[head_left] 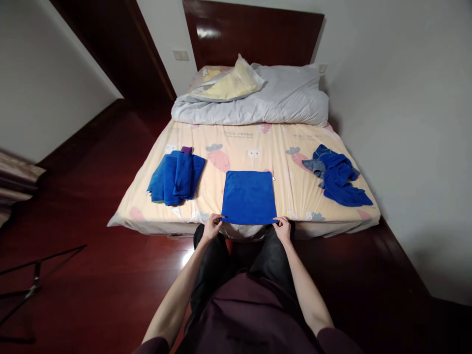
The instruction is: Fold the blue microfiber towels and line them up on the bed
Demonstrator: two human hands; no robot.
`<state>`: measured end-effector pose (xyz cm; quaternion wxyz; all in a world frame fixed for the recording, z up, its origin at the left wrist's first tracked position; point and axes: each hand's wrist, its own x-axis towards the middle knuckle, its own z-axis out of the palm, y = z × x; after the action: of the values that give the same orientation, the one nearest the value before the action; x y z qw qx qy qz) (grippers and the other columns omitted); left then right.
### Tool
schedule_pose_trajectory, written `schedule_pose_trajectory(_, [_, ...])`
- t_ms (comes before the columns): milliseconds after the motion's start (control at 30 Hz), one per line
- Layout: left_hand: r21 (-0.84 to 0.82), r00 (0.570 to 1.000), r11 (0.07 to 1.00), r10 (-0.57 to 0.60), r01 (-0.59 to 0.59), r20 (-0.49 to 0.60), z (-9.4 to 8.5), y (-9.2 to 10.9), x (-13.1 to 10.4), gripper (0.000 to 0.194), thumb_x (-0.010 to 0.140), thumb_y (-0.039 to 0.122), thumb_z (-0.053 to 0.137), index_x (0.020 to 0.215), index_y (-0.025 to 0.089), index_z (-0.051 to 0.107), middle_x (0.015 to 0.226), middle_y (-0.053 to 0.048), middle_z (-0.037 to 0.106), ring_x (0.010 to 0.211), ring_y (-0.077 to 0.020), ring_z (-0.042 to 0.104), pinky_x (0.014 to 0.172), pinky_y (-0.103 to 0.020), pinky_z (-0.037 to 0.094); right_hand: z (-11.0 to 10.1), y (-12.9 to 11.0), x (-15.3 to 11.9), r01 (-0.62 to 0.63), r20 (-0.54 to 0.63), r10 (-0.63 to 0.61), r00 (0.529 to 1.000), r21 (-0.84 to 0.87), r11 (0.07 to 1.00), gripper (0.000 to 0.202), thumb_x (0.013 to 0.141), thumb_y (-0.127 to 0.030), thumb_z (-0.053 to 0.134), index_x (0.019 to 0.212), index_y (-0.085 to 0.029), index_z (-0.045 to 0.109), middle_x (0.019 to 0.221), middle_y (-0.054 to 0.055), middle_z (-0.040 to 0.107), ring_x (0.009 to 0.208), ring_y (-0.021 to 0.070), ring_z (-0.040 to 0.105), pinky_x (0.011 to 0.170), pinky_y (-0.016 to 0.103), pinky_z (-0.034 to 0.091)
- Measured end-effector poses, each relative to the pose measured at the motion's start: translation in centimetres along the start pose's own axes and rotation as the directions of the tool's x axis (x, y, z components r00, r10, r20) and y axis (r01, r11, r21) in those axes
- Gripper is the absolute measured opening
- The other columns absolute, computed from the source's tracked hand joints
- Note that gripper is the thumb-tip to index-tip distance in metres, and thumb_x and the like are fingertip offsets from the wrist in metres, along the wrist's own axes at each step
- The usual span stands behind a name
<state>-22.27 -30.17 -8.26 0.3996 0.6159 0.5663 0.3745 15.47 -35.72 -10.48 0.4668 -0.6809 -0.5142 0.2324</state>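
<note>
A square blue towel (249,196) lies spread flat at the near edge of the bed, with a small white tag at its right side. My left hand (213,227) pinches its near left corner, and my right hand (282,229) pinches the near right corner. Left of it sits a pile of folded blue towels (177,178) with a purple piece (187,150) at the top. To the right is a crumpled heap of blue cloths (341,179), with greyish-blue fabric showing on its left side.
The bed (243,147) has a printed cream sheet, and a rolled grey quilt (291,93) lies by the dark headboard (254,32). A wall (413,123) stands close on the right. A black metal stand (35,282) is on the floor at left.
</note>
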Motion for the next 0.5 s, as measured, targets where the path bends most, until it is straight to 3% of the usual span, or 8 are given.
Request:
schedule_pose_trajectory(100, [0.028, 0.997, 0.997, 0.075, -0.075, -0.015, -0.1, 0.5, 0.9, 0.029, 0.086, 0.044, 0.066, 0.095, 0.019, 0.079, 0.120, -0.015, 0.063, 0.109, -0.0287, 0.067, 0.100, -0.046, 0.056, 0.0, -0.8, 0.6, 0.063, -0.049, -0.064, 0.997, -0.016, 0.998, 0.017, 0.077, -0.027, 0.066, 0.086, -0.022, 0.080, 0.095, 0.009, 0.071, 0.088, 0.0229, 0.065, 0.083, 0.036, 0.057])
schedule_pose_trajectory(167, [0.002, 0.993, 0.993, 0.119, -0.119, 0.000, -0.3, 0.8, 1.6, 0.027, 0.085, 0.044, 0.068, 0.093, 0.019, 0.077, 0.130, -0.016, 0.064, 0.123, -0.0314, 0.063, 0.109, -0.049, 0.051, 0.0, -1.2, 1.3, 0.083, -0.076, -0.080, 0.994, 0.045, 0.995, 0.015, 0.078, -0.028, 0.068, 0.085, -0.021, 0.078, 0.108, 0.011, 0.073, 0.105, 0.0266, 0.068, 0.090, 0.039, 0.058])
schedule_pose_trajectory(233, [-0.082, 0.993, 0.991, 0.107, -0.103, 0.041, -0.3, 0.9, 2.3, 0.029, 0.086, 0.047, 0.067, 0.095, 0.020, 0.074, 0.129, -0.015, 0.068, 0.125, -0.0312, 0.063, 0.110, -0.050, 0.051, 0.1, -1.4, 2.2, 0.087, -0.067, -0.078, 0.995, 0.146, 0.986, 0.015, 0.079, -0.032, 0.070, 0.086, -0.020, 0.076, 0.113, 0.012, 0.074, 0.111, 0.0282, 0.068, 0.095, 0.042, 0.058])
schedule_pose_trajectory(333, [-0.168, 0.996, 0.986, 0.002, 0.012, 0.085, -0.2, 0.8, 3.4, 0.038, 0.085, 0.055, 0.066, 0.100, 0.020, 0.069, 0.107, -0.011, 0.075, 0.103, -0.0274, 0.071, 0.093, -0.045, 0.060, 0.3, -1.5, 3.8, 0.024, 0.021, -0.031, 0.999, 0.281, 0.960, 0.026, 0.081, -0.044, 0.073, 0.090, -0.020, 0.073, 0.107, 0.013, 0.078, 0.105, 0.0279, 0.073, 0.094, 0.043, 0.059])
schedule_pose_trajectory(500, [-0.004, 0.995, 0.995, -0.096, 0.096, 0.032, 0.1, 0.4, 5.0, 0.044, 0.085, 0.062, 0.059, 0.097, 0.021, 0.067, 0.084, -0.006, 0.073, 0.074, -0.0221, 0.069, 0.064, -0.034, 0.058, 0.7, -1.3, 5.5, -0.104, 0.071, 0.090, 0.993, 0.220, 0.970, 0.046, 0.077, -0.065, 0.072, 0.088, -0.021, 0.068, 0.073, 0.006, 0.073, 0.072, 0.0236, 0.072, 0.068, 0.035, 0.060])
